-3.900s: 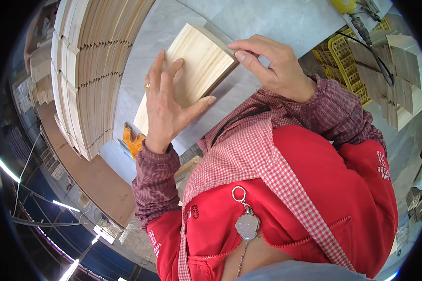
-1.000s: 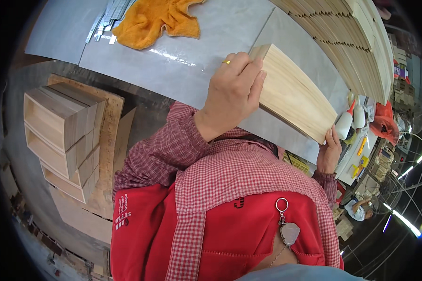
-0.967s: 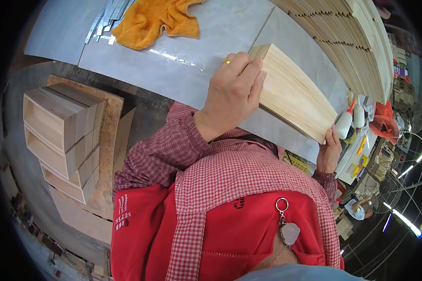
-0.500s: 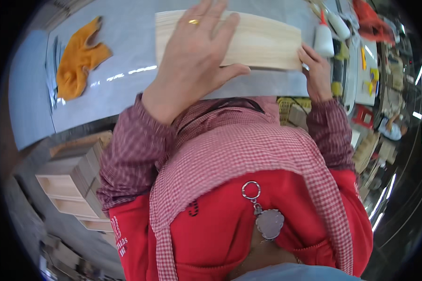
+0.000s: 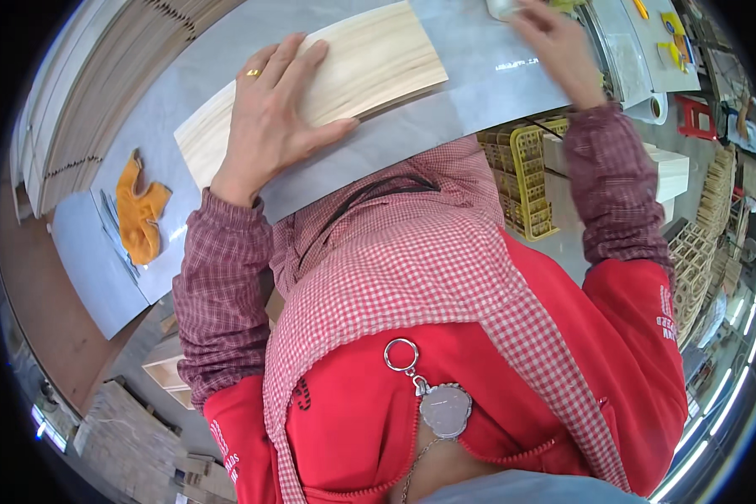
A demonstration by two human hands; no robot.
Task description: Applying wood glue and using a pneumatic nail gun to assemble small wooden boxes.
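Note:
A pale wooden board lies at a slant on the grey tabletop. My left hand, with a gold ring, rests flat on its left part, fingers spread and thumb out along the near edge. At the top of the view, my right hand has its fingers bent against the side of a white plastic bottle. Most of that bottle is cut off by the picture's edge, and the hand is slightly blurred.
An orange-yellow work glove lies on the table's left side, beside thin dark strips. Behind it stand stacked boards. A yellow plastic crate sits below the table's near edge. A red stool stands farther right.
My right hand has left the board's right end and moved up to the white bottle. The board now sits farther left and tilted, my left hand still on it. The view has turned.

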